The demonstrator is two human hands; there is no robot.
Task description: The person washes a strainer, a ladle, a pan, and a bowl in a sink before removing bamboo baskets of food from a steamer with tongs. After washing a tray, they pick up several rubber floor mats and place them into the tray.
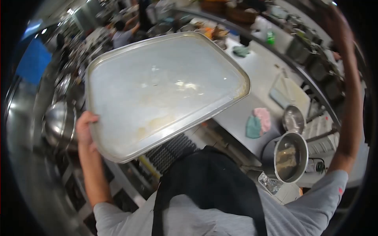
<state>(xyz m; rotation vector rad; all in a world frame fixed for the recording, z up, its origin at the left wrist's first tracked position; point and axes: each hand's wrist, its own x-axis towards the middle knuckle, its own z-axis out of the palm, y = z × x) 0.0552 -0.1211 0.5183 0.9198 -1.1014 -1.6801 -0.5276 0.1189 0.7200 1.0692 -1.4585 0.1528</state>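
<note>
A large metal baking tray (130, 90) with a raised rim is held up in front of me, tilted, with a few brownish stains and wet shine on its surface. My left hand (85, 128) grips its lower left edge, thumb over the rim and fingers partly hidden behind. My right hand (336, 29) is raised at the upper right, away from the tray and near the upper shelf. It is dark and blurred there, so its fingers do not show clearly.
A steel counter (240, 114) to the right bears pink and green cloths (258, 122), a white cutting board (293, 94), a steel bowl (294, 119) and a pot of liquid (291, 157). A black slotted mat (171, 151) lies below. Another person (124, 35) stands far off.
</note>
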